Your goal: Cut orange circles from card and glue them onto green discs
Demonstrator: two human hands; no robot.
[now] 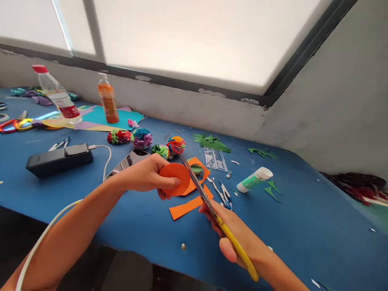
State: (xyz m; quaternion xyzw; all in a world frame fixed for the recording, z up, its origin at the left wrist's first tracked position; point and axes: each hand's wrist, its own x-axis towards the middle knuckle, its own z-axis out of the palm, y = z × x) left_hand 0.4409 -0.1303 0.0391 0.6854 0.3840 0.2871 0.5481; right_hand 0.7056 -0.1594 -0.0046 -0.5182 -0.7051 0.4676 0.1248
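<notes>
My left hand (154, 176) pinches an orange paper disc (176, 174) between thumb and fingers, above the table. In my right hand (226, 226) is a pair of scissors (209, 204) with yellow handles. Its metal blades point up and away, beside the disc's right edge; whether they touch the paper I cannot tell. Below lie an orange paper strip (185, 208) and a cut orange scrap (203, 165). A small round green piece (197, 169) rests by that scrap, partly behind the blades.
Ruffled paper flowers (142, 138) sit behind my left hand, near a phone (133, 157). A black power bank (60, 159) with a white cable stands left. A glue stick (254, 180), compasses (222, 194) and green scraps (212, 142) lie right. Two bottles (108, 101) stand on coloured paper.
</notes>
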